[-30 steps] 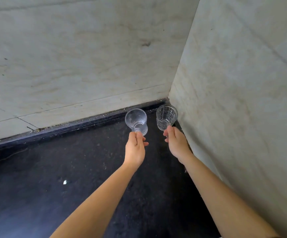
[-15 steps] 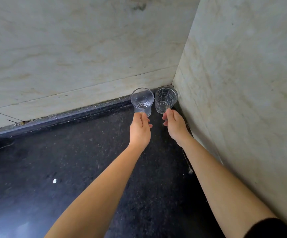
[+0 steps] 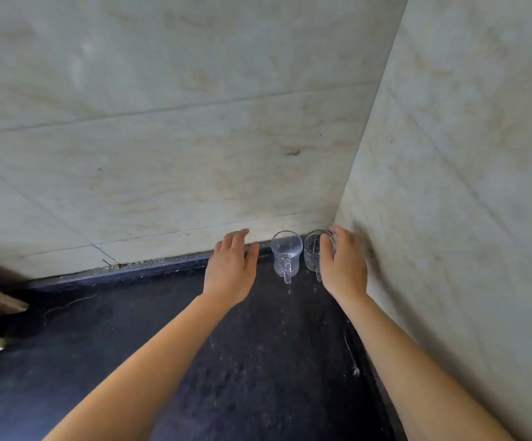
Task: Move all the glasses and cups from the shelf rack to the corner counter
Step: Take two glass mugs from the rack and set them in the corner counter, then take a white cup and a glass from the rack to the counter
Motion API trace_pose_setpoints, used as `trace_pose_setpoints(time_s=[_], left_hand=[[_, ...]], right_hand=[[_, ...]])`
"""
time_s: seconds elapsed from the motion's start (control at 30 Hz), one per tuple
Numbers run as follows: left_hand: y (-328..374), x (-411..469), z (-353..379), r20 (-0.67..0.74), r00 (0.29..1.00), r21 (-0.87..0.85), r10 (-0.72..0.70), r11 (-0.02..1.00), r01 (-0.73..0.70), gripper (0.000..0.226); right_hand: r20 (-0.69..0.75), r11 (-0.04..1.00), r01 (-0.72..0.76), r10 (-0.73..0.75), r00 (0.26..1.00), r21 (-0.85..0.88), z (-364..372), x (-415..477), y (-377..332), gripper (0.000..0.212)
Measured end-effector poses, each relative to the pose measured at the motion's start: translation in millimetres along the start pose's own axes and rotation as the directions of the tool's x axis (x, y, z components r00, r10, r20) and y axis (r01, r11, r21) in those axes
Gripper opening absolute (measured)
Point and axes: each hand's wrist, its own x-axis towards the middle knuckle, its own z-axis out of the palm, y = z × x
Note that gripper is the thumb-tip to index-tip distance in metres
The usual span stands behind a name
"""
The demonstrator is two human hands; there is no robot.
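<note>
Back wall: pale, veined stone-tile wall (image 3: 163, 122) with thin horizontal joints; it fills the upper left of the view.
Right wall: a second wall of the same pale veined tile (image 3: 465, 186), meeting the back wall in a vertical corner line.
Counter: black speckled stone counter (image 3: 258, 361), running into the corner under both walls, with a dusty seam along the back edge.
Arms: two bare forearms reach forward from the bottom edge towards the corner.
Left grip: the bare left hand, the left grip (image 3: 231, 268), is palm down with fingers straight and slightly spread. It holds nothing, is left of the cups and apart from them, and its fingertips are near the foot of the back wall.
Right grip: the bare right hand, the right grip (image 3: 344, 265), is relaxed and unclenched. Its thumb lies across the near side of the patterned cup and its fingers are beside the right wall; actual contact cannot be told.
Plain cup: clear smooth glass cup with a handle (image 3: 286, 254), upright on the counter in the corner, handle towards the person.
Patterned cup: clear cut-pattern glass cup (image 3: 311, 249), upright just right of the plain cup, tight in the corner, partly hidden by the right grip.
</note>
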Motion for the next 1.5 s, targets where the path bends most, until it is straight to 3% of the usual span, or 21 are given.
trace_pose_setpoints(time_s=[0.07, 0.13, 0.3, 0.43, 0.53, 0.67, 0.87, 1.0, 1.2, 1.5], left_hand=[[-0.4, -0.2, -54.4, -0.143, 0.987, 0.158, 0.073, 0.986, -0.050, 0.050], [0.5, -10.1, -112.3, -0.290, 0.951, 0.280, 0.108, 0.960, -0.024, 0.053], [-22.2, -87.6, -218.9, -0.595, 0.797, 0.413, 0.106, 0.891, 0.190, 0.057], [-66.5, -198.9, -248.9, -0.700, 0.712, 0.365, -0.054, 0.830, 0.422, 0.062], [-95.4, -293.4, -255.7, -0.729, 0.650, 0.346, -0.213, 0.705, 0.619, 0.063], [-125.6, -418.0, -276.2, -0.774, 0.494, 0.257, -0.397, 0.516, 0.817, 0.067], [-142.5, -621.5, -300.8, -0.864, 0.200, 0.068, -0.462, 0.287, 0.956, 0.069], [-152.1, -757.4, -301.9, -0.890, 0.062, -0.025, -0.451, 0.185, 0.982, 0.071], [-176.3, -956.3, -309.2, -0.878, -0.116, -0.148, -0.465, 0.033, 0.988, 0.070], [-194.1, -1142.2, -301.8, -0.804, -0.368, -0.326, -0.467, -0.170, 0.930, 0.074]], right_hand=[[-0.082, 0.978, 0.201, -0.205, 0.975, -0.052, -24.1, 6.5, -44.1, 0.042], [-0.135, 0.909, 0.398, -0.412, 0.901, -0.121, -46.3, 8.7, -94.6, 0.044], [-0.195, 0.708, 0.697, -0.703, 0.684, -0.113, -46.6, -14.6, -198.3, 0.050], [-0.052, 0.513, 0.858, -0.857, 0.513, 0.021, 11.9, -85.1, -252.4, 0.053], [0.097, 0.334, 0.929, -0.942, 0.322, 0.157, 60.0, -167.1, -278.4, 0.056], [0.191, 0.168, 0.935, -0.975, 0.111, 0.314, 94.3, -284.7, -317.8, 0.063], [0.124, -0.085, 0.865, -0.978, -0.168, 0.495, 106.1, -480.3, -374.4, 0.064], [0.063, -0.233, 0.798, -0.946, -0.320, 0.557, 108.6, -621.5, -394.6, 0.070], [0.000, -0.372, 0.671, -0.875, -0.485, 0.641, 103.1, -842.1, -417.3, 0.072], [-0.058, -0.477, 0.490, -0.757, -0.651, 0.729, 100.9, -1063.7, -422.3, 0.070]])
